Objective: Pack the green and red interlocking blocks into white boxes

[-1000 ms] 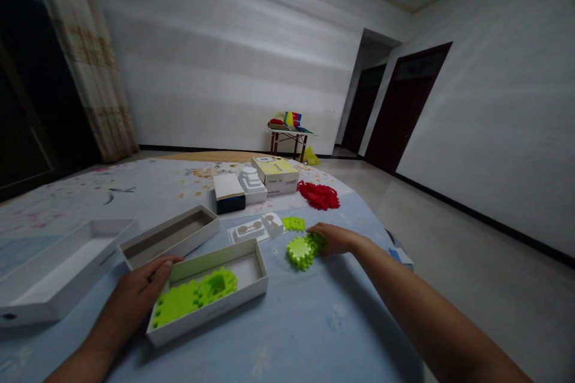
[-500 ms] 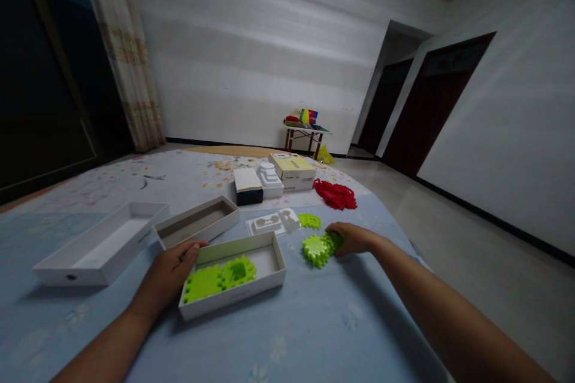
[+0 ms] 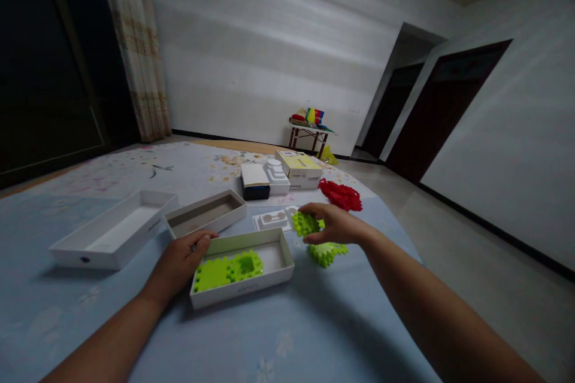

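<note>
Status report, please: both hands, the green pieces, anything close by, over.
Left hand at near white box. Right hand gripping green piece. More green pieces inside box. Green cluster by right hand, red pile beyond.

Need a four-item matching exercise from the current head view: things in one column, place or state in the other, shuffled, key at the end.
Things
1. Left hand
2. Red heap
3. Right hand
4. Flat green panel

Place or state
A. Holding a toothed green piece between thumb and fingers
B. Lying inside the nearest white box
C. At the left end of the nearest white box
D. To the right of the yellow-topped box

Pairs: 1-C, 2-D, 3-A, 4-B
</note>
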Motion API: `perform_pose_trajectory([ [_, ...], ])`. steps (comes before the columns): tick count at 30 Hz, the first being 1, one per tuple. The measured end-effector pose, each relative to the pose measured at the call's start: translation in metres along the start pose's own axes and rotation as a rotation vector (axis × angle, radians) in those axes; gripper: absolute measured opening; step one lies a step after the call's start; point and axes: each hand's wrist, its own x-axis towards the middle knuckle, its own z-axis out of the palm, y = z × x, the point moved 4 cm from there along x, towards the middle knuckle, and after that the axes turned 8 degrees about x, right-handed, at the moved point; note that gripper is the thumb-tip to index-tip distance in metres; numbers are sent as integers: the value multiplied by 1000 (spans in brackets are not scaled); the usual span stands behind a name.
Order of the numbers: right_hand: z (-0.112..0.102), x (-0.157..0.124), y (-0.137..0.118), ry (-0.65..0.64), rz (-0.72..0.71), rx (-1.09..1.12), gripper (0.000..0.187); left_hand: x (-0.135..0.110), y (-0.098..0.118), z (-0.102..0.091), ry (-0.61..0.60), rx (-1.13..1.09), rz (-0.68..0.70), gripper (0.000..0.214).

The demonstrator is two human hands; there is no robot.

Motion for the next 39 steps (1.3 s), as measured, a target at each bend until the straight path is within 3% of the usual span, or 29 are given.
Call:
perform_pose_trajectory([
  [3,29,17,-44,-91,-138,-49,64,-1,2,-2,2,22,6,42],
  [6,49,33,-62,-138,-183,-161,65,-2,5,-3,10,19,35,41],
  [16,71,49,-45,-317,-140,-580,59,-2,11,-4,18,35,53,41],
  [22,82,50,-39,-365,-70,-595,59,-1,9,-2,28,19,54,40],
  [29,78,50,-51,-345,-82,-663,52,-1,9,-3,26,25,50,39],
  [39,90,52,-57,-383,-60,-747,47,0,7,-2,15,6,52,41],
])
